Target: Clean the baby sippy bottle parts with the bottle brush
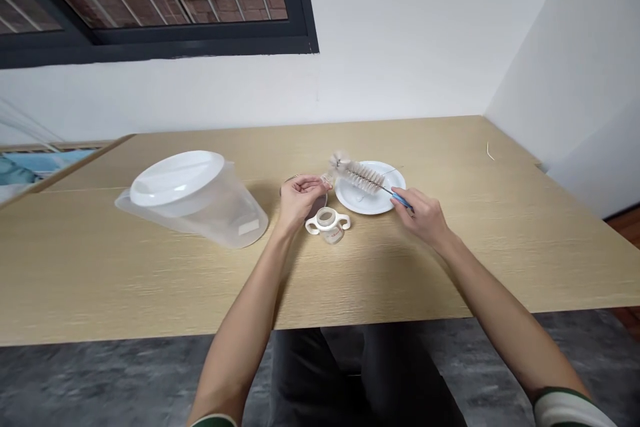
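Observation:
My right hand [423, 215] is closed on the blue handle of a bottle brush [364, 177]. The brush's pale bristles point left, over a white plate [373, 208]. My left hand [303, 198] pinches a small clear piece [327, 180], too small to make out well, just left of the bristles. Partly hidden behind that hand is a round, dark-looking dish [320, 205]. Nearer to me, a small clear baby bottle [333, 234] with a cream two-handled ring and an open top stands on the table.
A large translucent pitcher [215, 203] with a white lid is at the left of the wooden table [400, 280]. A thin pale strip [490, 151] lies at the back right. The wall and a barred window [200, 30] are behind the table.

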The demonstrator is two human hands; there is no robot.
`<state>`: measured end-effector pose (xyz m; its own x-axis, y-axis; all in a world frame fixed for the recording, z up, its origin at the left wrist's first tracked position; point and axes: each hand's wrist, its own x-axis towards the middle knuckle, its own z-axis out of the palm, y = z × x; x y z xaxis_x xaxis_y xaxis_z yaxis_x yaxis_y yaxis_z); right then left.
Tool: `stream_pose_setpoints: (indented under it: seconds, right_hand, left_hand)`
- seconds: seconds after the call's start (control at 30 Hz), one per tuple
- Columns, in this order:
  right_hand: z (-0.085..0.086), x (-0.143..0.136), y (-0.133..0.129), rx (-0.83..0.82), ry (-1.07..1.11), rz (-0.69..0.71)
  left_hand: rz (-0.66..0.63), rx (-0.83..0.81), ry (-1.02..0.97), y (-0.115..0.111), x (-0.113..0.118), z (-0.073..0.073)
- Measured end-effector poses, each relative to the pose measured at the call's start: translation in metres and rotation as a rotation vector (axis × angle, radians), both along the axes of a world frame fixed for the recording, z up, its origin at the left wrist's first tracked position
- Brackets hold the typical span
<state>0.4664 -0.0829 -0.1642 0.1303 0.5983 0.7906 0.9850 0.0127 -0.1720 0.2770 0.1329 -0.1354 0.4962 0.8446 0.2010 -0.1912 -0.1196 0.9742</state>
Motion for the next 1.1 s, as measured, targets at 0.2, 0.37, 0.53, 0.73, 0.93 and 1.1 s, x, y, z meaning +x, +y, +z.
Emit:
stream_pose_setpoints:
  seconds: [0.2, 0.37, 0.53, 0.73, 0.93, 1.1]
  right_hand:
    - [0.002, 0.0, -0.001, 0.056, 0.004, -0.06]
    - [0.003, -0.006, -0.001, 0.032, -0.064, 0.01]
    - [0.004, -0.002, -0.001, 0.056, -0.006, -0.07]
    - [0.008, -0.007, -0.002, 0.143, 0.011, 0.042]
    - [0.007, -0.005, -0.003, 0.095, -0.022, -0.026]
    - [0.01, -0.005, -0.003, 0.161, 0.011, 0.009]
  left_hand:
    - [-0.01, -0.029, -0.026, -0.002, -0.004, 0.0]
    - [-0.005, -0.076, -0.076, 0.001, -0.005, -0.003]
    - [-0.056, -0.061, -0.113, 0.002, -0.006, -0.003]
    - [-0.112, -0.06, -0.104, -0.003, -0.007, 0.002]
    - [-0.135, -0.136, -0.143, -0.003, -0.008, 0.005]
    - [-0.113, -0.137, -0.151, -0.002, -0.009, 0.005]
